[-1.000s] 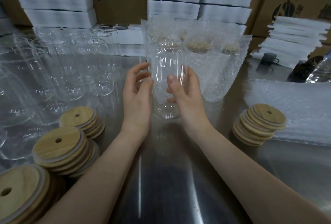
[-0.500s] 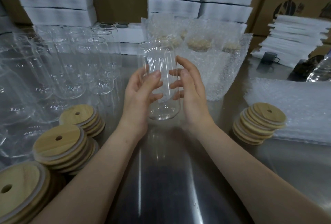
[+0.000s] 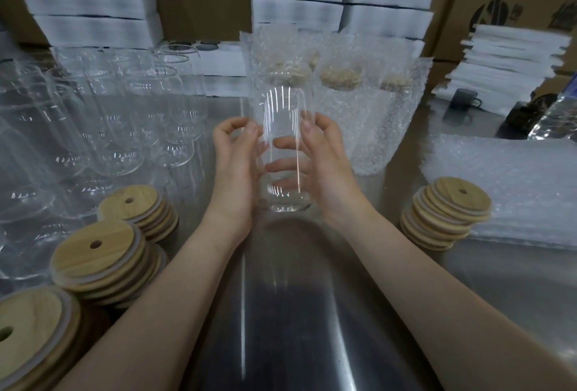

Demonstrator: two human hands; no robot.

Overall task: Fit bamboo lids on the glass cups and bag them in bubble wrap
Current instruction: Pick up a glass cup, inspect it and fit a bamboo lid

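While gripping an upright glass cup between left hand and right hand at the worktop's middle, facing bagged cups just behind, sitting between left lid stacks and right lid stack.

A single wide-angle camera on the person's head looks forward and down from close above a metal table, toward stacked white boxes behind.

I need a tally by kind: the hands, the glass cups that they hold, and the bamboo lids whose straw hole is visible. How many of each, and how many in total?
Hands, left hand and right hand: 2
Held glass cup: 1
Hole-showing bamboo lids: 4
Total: 7
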